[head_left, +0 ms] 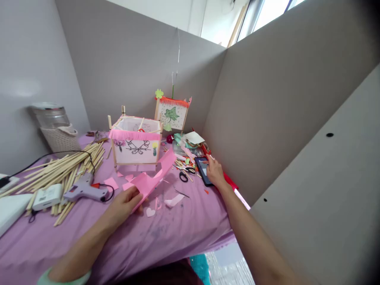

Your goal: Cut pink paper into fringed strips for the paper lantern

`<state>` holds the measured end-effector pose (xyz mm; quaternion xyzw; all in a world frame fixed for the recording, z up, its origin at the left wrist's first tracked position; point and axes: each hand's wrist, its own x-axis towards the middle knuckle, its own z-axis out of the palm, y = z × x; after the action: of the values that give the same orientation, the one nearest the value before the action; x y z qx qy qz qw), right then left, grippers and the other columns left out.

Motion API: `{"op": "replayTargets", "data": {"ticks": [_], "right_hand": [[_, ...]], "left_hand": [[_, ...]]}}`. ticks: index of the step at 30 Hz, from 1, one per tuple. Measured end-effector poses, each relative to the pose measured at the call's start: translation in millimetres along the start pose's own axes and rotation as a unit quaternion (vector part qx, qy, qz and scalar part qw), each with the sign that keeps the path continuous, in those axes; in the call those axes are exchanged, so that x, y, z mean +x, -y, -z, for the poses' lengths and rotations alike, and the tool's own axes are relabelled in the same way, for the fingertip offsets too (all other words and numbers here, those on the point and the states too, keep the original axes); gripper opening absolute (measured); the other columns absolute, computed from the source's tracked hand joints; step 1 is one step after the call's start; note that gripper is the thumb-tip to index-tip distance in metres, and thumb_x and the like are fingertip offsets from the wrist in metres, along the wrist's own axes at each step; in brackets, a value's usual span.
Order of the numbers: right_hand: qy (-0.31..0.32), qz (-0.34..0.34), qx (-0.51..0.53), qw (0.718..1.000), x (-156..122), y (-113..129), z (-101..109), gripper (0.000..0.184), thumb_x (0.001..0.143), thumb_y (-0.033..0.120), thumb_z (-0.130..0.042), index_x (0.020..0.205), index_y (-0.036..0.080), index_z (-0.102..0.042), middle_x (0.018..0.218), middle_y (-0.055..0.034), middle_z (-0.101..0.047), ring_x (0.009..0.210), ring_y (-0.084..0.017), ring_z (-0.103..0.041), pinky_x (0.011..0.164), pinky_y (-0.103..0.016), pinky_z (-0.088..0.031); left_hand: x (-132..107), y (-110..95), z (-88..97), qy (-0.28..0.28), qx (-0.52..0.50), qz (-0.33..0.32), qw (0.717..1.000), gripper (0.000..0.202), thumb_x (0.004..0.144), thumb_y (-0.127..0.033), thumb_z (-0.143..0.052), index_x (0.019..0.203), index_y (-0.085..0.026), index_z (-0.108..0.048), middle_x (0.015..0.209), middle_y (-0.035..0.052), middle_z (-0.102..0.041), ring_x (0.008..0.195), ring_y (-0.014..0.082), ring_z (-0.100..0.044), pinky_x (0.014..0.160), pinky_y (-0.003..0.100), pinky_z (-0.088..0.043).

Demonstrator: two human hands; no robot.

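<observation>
My left hand (126,204) is closed on a long pink paper strip (154,176) that slants up toward a paper lantern with a pink fringe (135,142). My right hand (215,172) rests on a dark phone (203,169) lying on the purple tablecloth (178,225); its fingers lie on the phone's right edge. Black-handled scissors (184,172) lie just left of the phone. A pink paper heart (150,212) and small pink scraps lie near my left hand.
A purple glue gun (84,191) and a pile of wooden sticks (59,170) lie at the left. A second lantern with a red fringe (172,113) stands at the back. Paper scraps clutter the right corner. Grey partition walls enclose the table. A jar (53,116) stands far left.
</observation>
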<state>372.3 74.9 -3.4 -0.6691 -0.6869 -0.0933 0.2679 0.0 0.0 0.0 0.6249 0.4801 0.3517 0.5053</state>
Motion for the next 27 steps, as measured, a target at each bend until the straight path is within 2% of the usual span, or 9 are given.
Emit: {"op": "replayTargets", "data": {"ticks": [6,13,16,19,21,23,25,26,27], "right_hand": [[-0.004,0.003,-0.007,1.000,1.1,4.2,-1.8,0.062,0.078,0.005,-0.039,0.140,0.012,-0.038,0.118,-0.0109,-0.066,0.113,-0.027,-0.052,0.092,-0.039,-0.039],[-0.140,-0.043,0.065,0.987,-16.3,-10.0,9.9,0.053,0.083,0.013,-0.037,0.137,0.011,-0.040,0.106,-0.0095,-0.071,0.102,-0.026,-0.058,0.091,-0.040,-0.043],[-0.173,-0.077,0.109,0.976,-24.7,-13.2,15.2,0.050,0.085,0.019,-0.037,0.134,0.010,-0.043,0.101,-0.0100,-0.072,0.101,-0.026,-0.059,0.090,-0.041,-0.044],[-0.178,-0.096,0.166,0.965,-31.3,3.2,23.6,0.044,0.087,0.024,-0.041,0.128,0.012,-0.050,0.099,-0.0109,-0.072,0.099,-0.025,-0.061,0.090,-0.042,-0.044],[-0.139,-0.082,0.250,0.955,-35.7,29.6,31.5,0.038,0.088,0.033,-0.046,0.121,0.017,-0.057,0.103,-0.0102,-0.070,0.096,-0.024,-0.062,0.085,-0.038,-0.046],[-0.037,-0.037,0.362,0.931,-39.1,65.6,39.1,0.036,0.085,0.038,-0.054,0.117,0.021,-0.060,0.104,-0.0078,-0.070,0.093,-0.021,-0.063,0.079,-0.034,-0.048],[0.081,0.023,0.451,0.888,-39.4,104.2,43.6,0.045,0.078,0.036,-0.065,0.121,0.025,-0.058,0.112,-0.0061,-0.067,0.095,-0.020,-0.063,0.078,-0.031,-0.047],[0.127,0.041,0.482,0.866,-37.9,121.9,44.0,0.053,0.074,0.034,-0.070,0.124,0.026,-0.055,0.114,-0.0053,-0.066,0.093,-0.019,-0.063,0.076,-0.030,-0.047],[0.147,0.048,0.512,0.845,-35.2,137.4,43.0,0.056,0.070,0.034,-0.073,0.123,0.026,-0.055,0.112,-0.0047,-0.066,0.090,-0.018,-0.063,0.073,-0.029,-0.047]], "left_hand": [[-0.6,-3.1,-1.2,-0.010,-0.005,0.001,1.000,0.028,0.071,-0.042,-0.056,0.084,-0.017,-0.058,0.056,-0.0003,-0.062,0.051,0.0178,-0.056,0.053,0.027,-0.038],[-2.7,-4.8,-0.5,-0.013,0.000,-0.008,1.000,0.027,0.072,-0.044,-0.056,0.079,-0.018,-0.057,0.051,0.0001,-0.061,0.051,0.0177,-0.055,0.054,0.027,-0.038],[-4.8,-8.8,1.2,-0.056,-0.010,-0.014,0.998,0.028,0.071,-0.046,-0.058,0.075,-0.018,-0.057,0.054,0.0010,-0.062,0.053,0.0176,-0.055,0.056,0.028,-0.040],[-6.0,-15.4,1.9,-0.099,-0.025,-0.028,0.994,0.031,0.069,-0.049,-0.061,0.073,-0.018,-0.057,0.058,0.0021,-0.062,0.057,0.0179,-0.055,0.059,0.029,-0.043],[-5.8,-23.3,0.7,-0.098,-0.038,-0.045,0.993,0.032,0.069,-0.050,-0.061,0.072,-0.018,-0.057,0.058,0.0022,-0.061,0.057,0.0176,-0.054,0.060,0.030,-0.044],[-4.5,-35.3,-2.2,-0.083,-0.037,-0.064,0.994,0.031,0.070,-0.049,-0.060,0.072,-0.018,-0.057,0.057,0.0017,-0.060,0.055,0.0172,-0.054,0.060,0.030,-0.044],[-0.8,-49.6,-6.2,-0.071,-0.016,-0.080,0.994,0.029,0.073,-0.047,-0.059,0.075,-0.018,-0.059,0.057,0.0014,-0.060,0.056,0.0171,-0.056,0.061,0.030,-0.045],[2.3,-56.4,-8.4,-0.064,-0.008,-0.083,0.994,0.029,0.073,-0.046,-0.059,0.076,-0.017,-0.060,0.058,0.0016,-0.061,0.057,0.0172,-0.056,0.060,0.030,-0.045],[6.4,-61.9,-10.4,-0.059,-0.004,-0.084,0.995,0.029,0.073,-0.045,-0.059,0.077,-0.017,-0.060,0.059,0.0019,-0.061,0.057,0.0173,-0.057,0.059,0.029,-0.045]]}}
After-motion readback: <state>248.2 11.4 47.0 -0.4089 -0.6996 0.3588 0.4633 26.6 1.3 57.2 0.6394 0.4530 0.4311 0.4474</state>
